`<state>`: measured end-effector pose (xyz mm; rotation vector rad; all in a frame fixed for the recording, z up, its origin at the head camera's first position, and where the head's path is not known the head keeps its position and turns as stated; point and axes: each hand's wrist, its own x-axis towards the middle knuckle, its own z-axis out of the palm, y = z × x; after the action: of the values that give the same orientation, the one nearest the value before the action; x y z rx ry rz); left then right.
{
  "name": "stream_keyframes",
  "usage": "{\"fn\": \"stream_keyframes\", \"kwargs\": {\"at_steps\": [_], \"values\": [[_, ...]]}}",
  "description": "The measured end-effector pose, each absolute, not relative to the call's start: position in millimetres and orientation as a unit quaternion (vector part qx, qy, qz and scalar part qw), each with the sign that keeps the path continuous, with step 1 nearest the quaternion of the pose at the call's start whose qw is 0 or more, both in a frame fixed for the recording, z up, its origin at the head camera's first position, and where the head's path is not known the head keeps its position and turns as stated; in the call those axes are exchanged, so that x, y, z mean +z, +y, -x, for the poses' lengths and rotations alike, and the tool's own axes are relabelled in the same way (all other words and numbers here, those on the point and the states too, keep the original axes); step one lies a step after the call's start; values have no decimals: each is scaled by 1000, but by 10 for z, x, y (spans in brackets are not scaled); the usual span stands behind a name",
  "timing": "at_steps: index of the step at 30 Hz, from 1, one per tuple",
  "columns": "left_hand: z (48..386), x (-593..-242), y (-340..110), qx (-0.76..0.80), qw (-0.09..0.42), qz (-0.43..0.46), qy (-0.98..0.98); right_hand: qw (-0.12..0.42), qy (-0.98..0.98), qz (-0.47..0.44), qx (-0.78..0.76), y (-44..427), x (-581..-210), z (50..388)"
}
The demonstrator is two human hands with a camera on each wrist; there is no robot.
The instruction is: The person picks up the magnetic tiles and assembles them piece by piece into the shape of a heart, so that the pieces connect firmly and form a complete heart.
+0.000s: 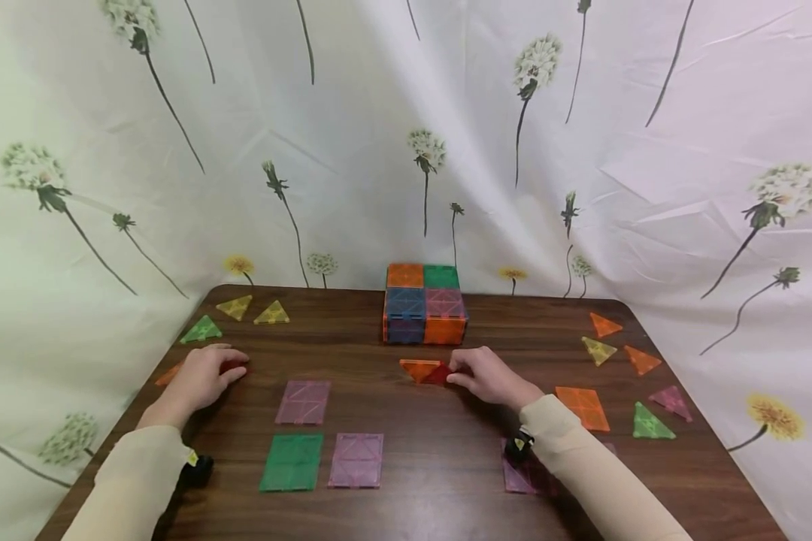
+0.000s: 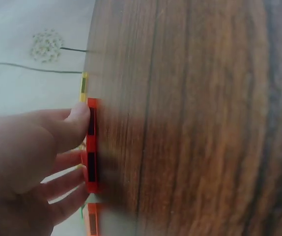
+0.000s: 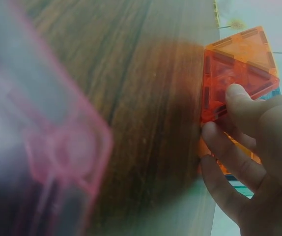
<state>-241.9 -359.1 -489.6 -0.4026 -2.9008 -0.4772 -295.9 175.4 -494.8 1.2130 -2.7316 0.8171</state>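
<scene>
My right hand (image 1: pixel 487 373) pinches a red triangular magnetic tile (image 3: pixel 223 83) between thumb and fingers. That tile stands on edge beside an orange triangular tile (image 1: pixel 419 368), the two touching or overlapping. Behind them is a block built of square magnetic tiles (image 1: pixel 425 304), with orange, green, blue and purple faces. Toward the table's left side, my left hand (image 1: pixel 206 376) grips a red magnetic tile (image 2: pixel 92 147), seen edge-on in the left wrist view; the hand mostly hides it in the head view.
On the wooden table (image 1: pixel 433 511) lie a green square tile (image 1: pixel 291 462), purple square tiles (image 1: pixel 356 460) and an orange square tile (image 1: pixel 582 408). Several triangular tiles lie at both sides, including a yellow one (image 1: pixel 272 312) and a green one (image 1: pixel 652 422). A flowered curtain (image 1: pixel 379 150) hangs behind.
</scene>
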Motion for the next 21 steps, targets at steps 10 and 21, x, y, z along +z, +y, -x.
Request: {"fn": "stream_keyframes", "kwargs": {"at_steps": [10,21], "values": [[2388,-4937,-3540,-233,183,138,-945,31,-882,-393,258,1747,-4955,2961],[2476,-4659,-2926,-300,284,154,-897,27,-882,-390,261,1753,-4951,2956]]}}
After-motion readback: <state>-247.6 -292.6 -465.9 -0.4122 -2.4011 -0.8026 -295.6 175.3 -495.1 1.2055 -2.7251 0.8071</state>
